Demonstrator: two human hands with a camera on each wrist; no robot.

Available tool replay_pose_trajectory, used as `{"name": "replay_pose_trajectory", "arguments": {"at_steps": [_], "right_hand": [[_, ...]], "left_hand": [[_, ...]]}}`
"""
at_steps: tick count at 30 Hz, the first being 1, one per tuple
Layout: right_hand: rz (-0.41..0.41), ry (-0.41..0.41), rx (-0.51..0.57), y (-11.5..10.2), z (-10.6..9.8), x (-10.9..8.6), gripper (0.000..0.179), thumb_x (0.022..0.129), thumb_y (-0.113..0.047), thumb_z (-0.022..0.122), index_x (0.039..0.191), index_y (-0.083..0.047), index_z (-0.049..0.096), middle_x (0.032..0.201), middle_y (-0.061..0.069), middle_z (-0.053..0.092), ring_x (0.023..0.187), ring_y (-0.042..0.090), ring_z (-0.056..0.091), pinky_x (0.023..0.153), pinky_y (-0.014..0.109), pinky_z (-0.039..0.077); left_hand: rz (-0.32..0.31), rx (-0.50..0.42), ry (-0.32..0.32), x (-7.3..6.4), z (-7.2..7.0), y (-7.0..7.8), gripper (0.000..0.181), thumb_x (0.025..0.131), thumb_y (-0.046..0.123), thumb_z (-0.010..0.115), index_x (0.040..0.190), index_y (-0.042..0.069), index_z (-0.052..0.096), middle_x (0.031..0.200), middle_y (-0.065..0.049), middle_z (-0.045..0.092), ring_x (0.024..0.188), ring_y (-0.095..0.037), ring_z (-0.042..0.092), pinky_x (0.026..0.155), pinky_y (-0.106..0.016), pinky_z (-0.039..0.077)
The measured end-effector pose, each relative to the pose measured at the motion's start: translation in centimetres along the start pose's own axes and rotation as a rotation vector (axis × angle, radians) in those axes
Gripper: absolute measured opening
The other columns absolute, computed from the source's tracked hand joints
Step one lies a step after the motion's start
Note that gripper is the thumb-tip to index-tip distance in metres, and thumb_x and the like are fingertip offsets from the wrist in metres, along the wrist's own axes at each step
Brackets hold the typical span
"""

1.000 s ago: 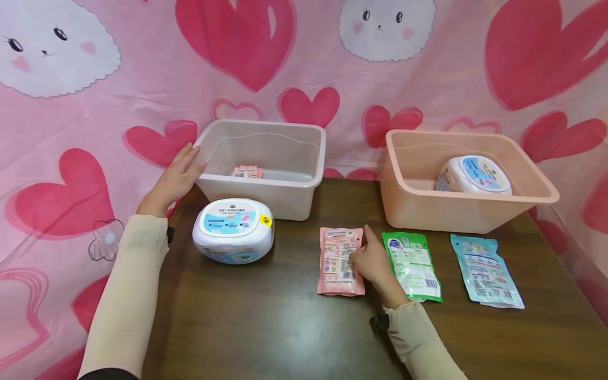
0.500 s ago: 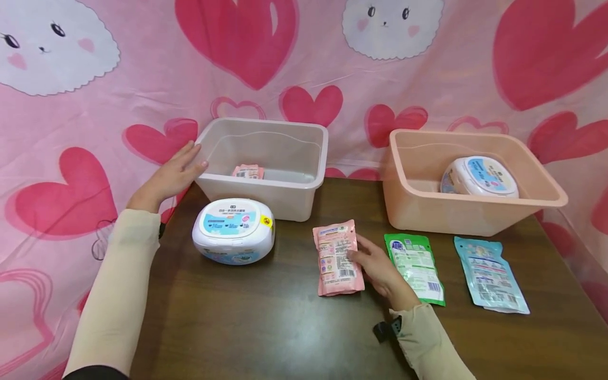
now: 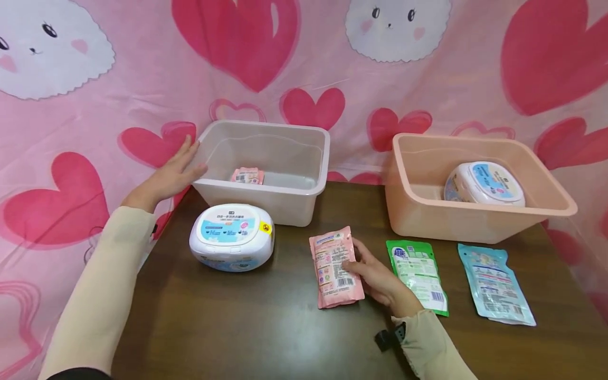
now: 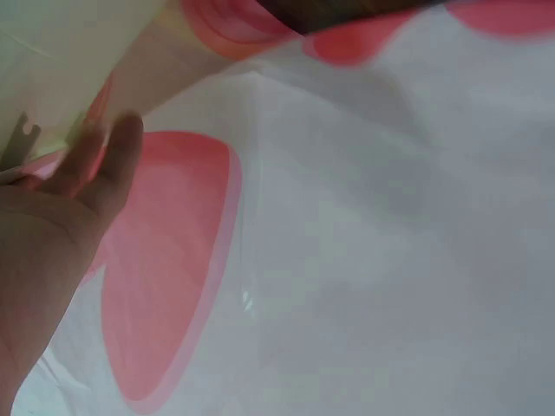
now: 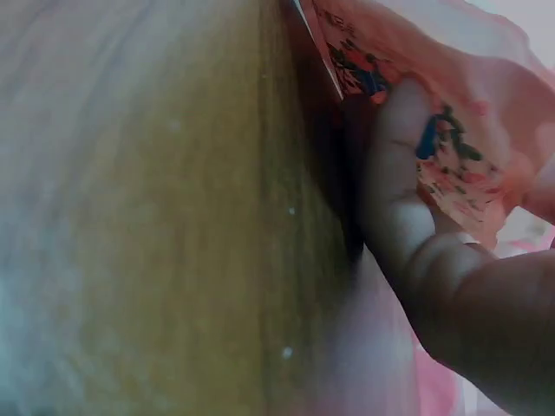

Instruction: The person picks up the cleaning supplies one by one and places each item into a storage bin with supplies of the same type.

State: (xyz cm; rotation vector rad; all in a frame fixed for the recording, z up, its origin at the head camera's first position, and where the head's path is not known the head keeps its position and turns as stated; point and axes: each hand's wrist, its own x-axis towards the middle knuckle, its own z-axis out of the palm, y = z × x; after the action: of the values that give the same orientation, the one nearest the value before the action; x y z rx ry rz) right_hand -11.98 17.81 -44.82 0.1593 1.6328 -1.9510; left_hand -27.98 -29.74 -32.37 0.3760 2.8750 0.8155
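Observation:
My right hand (image 3: 380,277) grips a pink pouch (image 3: 332,274) by its right edge, with the thumb on the printed face. The pouch is slightly tilted, its top raised towards me; in the right wrist view the thumb lies along the pink pouch (image 5: 468,130) just over the wood. My left hand (image 3: 166,177) touches the left rim of the pale grey bin (image 3: 266,190) with straight fingers. Inside that bin lies a small pink packet (image 3: 248,176). In front of it stands a white oval tub (image 3: 233,237) with a blue label.
A green pouch (image 3: 420,274) and a light blue pouch (image 3: 496,285) lie to the right on the dark wooden table (image 3: 266,327). Behind them, a peach bin (image 3: 475,221) holds another white tub (image 3: 484,183). A pink heart-patterned cloth (image 3: 323,47) hangs behind.
My right hand has gone from touching the pink pouch to gripping its edge and lifting its top a little. The left hand stays at the grey bin's rim.

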Motion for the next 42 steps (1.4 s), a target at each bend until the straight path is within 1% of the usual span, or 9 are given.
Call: {"name": "replay_pose_trajectory", "arguments": {"at_steps": [5, 8, 12, 16, 22, 29, 34, 39, 42], "right_hand": [[-0.016, -0.008, 0.004, -0.1, 0.1, -0.2, 0.075, 0.102, -0.006, 0.053, 0.161, -0.025, 0.012, 0.145, 0.026, 0.039, 0.111, 0.035, 0.062, 0.092, 0.05, 0.055], [-0.002, -0.012, 0.043, -0.1, 0.1, -0.2, 0.073, 0.102, -0.004, 0.05, 0.16, -0.027, 0.013, 0.147, 0.026, 0.035, 0.113, 0.036, 0.06, 0.093, 0.051, 0.054], [-0.016, -0.026, 0.112, -0.1, -0.1, 0.0, 0.071, 0.103, -0.004, 0.047, 0.16, -0.029, 0.012, 0.148, 0.024, 0.034, 0.114, 0.035, 0.06, 0.094, 0.051, 0.054], [-0.091, -0.02, 0.2, -1.1, -0.4, -0.4, 0.066, 0.105, -0.004, 0.043, 0.158, -0.03, 0.013, 0.144, 0.019, 0.036, 0.113, 0.029, 0.06, 0.094, 0.047, 0.054], [-0.235, -0.008, 0.316, -3.8, -0.8, -0.7, 0.06, 0.107, -0.004, 0.039, 0.156, -0.029, 0.013, 0.137, 0.008, 0.044, 0.109, 0.022, 0.063, 0.092, 0.039, 0.056], [-0.414, -0.125, 0.468, -6.6, -0.8, -1.0, 0.052, 0.106, 0.004, 0.032, 0.149, -0.022, 0.018, 0.129, 0.008, 0.05, 0.105, 0.023, 0.066, 0.087, 0.037, 0.058], [-0.456, -0.176, 0.553, -8.2, -0.6, -1.1, 0.052, 0.105, 0.006, 0.033, 0.148, -0.021, 0.021, 0.13, 0.011, 0.052, 0.106, 0.028, 0.066, 0.087, 0.042, 0.058], [-0.478, -0.192, 0.573, -9.6, -0.1, -0.9, 0.052, 0.106, 0.004, 0.034, 0.15, -0.02, 0.021, 0.13, 0.012, 0.051, 0.105, 0.028, 0.066, 0.087, 0.042, 0.058], [-0.482, -0.204, 0.589, -10.3, 0.2, -0.6, 0.056, 0.105, 0.004, 0.036, 0.152, -0.02, 0.019, 0.136, 0.013, 0.046, 0.108, 0.028, 0.065, 0.089, 0.042, 0.057]], "left_hand": [[0.01, 0.041, -0.06, 0.4, -0.5, 0.0, 0.097, 0.096, 0.061, 0.055, 0.162, 0.027, -0.007, 0.169, -0.002, -0.013, 0.153, -0.035, -0.005, 0.108, -0.077, 0.019], [0.003, 0.05, -0.095, 0.5, -0.7, 0.0, 0.103, 0.095, 0.058, 0.059, 0.162, 0.024, -0.011, 0.168, -0.004, -0.016, 0.153, -0.036, -0.006, 0.11, -0.074, 0.018], [-0.007, 0.068, -0.11, 0.6, -0.8, -0.2, 0.107, 0.094, 0.057, 0.061, 0.161, 0.022, -0.013, 0.168, -0.006, -0.016, 0.153, -0.036, -0.006, 0.111, -0.072, 0.019], [-0.016, 0.096, -0.113, 0.5, -0.9, 0.1, 0.107, 0.092, 0.062, 0.06, 0.161, 0.023, -0.013, 0.169, -0.006, -0.012, 0.153, -0.035, -0.003, 0.111, -0.072, 0.02], [-0.017, 0.117, -0.119, 0.4, -1.0, 0.2, 0.106, 0.093, 0.065, 0.057, 0.162, 0.022, -0.011, 0.169, -0.008, -0.01, 0.152, -0.037, 0.001, 0.11, -0.072, 0.022], [-0.02, 0.106, -0.116, 0.2, -0.9, 0.1, 0.106, 0.092, 0.065, 0.058, 0.162, 0.022, -0.01, 0.169, -0.008, -0.009, 0.152, -0.039, 0.002, 0.11, -0.073, 0.021], [-0.037, 0.078, -0.111, 0.2, -0.9, 0.0, 0.109, 0.09, 0.066, 0.06, 0.162, 0.025, -0.01, 0.169, -0.007, -0.01, 0.152, -0.04, 0.002, 0.109, -0.074, 0.022], [-0.035, 0.057, -0.102, 0.1, -0.9, 0.0, 0.108, 0.091, 0.065, 0.06, 0.162, 0.025, -0.01, 0.169, -0.007, -0.009, 0.151, -0.041, 0.003, 0.109, -0.073, 0.024], [-0.036, 0.05, -0.099, 0.0, -0.9, 0.1, 0.107, 0.091, 0.064, 0.061, 0.162, 0.025, -0.009, 0.169, -0.007, -0.009, 0.151, -0.042, 0.005, 0.108, -0.073, 0.025]]}}
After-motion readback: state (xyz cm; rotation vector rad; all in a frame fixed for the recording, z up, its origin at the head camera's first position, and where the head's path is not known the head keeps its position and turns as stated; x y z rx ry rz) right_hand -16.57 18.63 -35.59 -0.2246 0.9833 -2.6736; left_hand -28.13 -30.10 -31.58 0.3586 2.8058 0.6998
